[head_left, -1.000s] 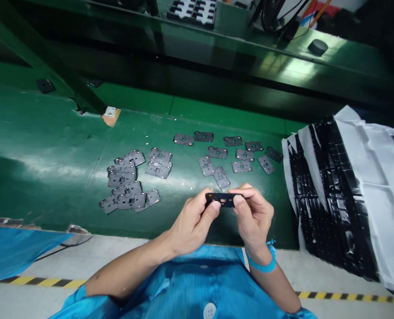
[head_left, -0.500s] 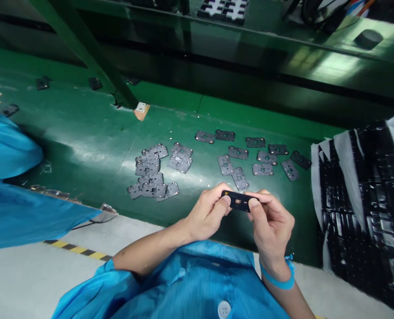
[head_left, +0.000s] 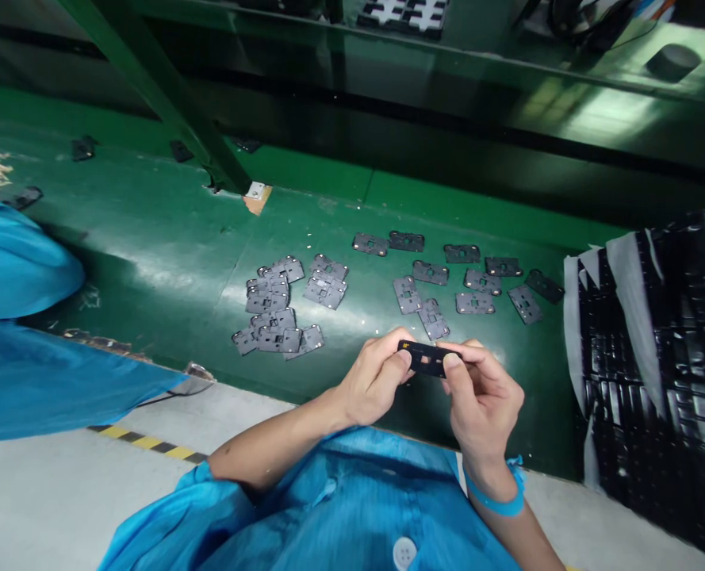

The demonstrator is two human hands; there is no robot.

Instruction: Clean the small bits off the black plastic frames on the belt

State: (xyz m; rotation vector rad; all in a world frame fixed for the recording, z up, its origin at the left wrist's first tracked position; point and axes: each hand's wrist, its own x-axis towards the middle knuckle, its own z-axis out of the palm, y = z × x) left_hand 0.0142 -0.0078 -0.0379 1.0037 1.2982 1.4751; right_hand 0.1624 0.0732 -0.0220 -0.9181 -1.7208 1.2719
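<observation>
Between my two hands is a flat black plastic plate (head_left: 428,358) with a small cut-out in its middle and a yellow mark near its left end. My left hand (head_left: 379,377) pinches the left end, thumb on top. My right hand (head_left: 484,392) grips the right end the same way. The plate is held above the front part of the green bench (head_left: 352,365). Just beyond my hands lie several similar dark plates (head_left: 433,319), spread out singly. To the left, more plates (head_left: 277,339) lie overlapping in small groups.
A green post (head_left: 167,95) stands on the bench at the back left. Black trays (head_left: 637,381) with pale strips are stacked at the right. A co-worker's blue sleeve (head_left: 19,262) reaches in from the left. A raised shelf (head_left: 477,63) runs along the back.
The view has shifted slightly, so the bench items appear a little further right. Both hands keep the same hold on the black plate.
</observation>
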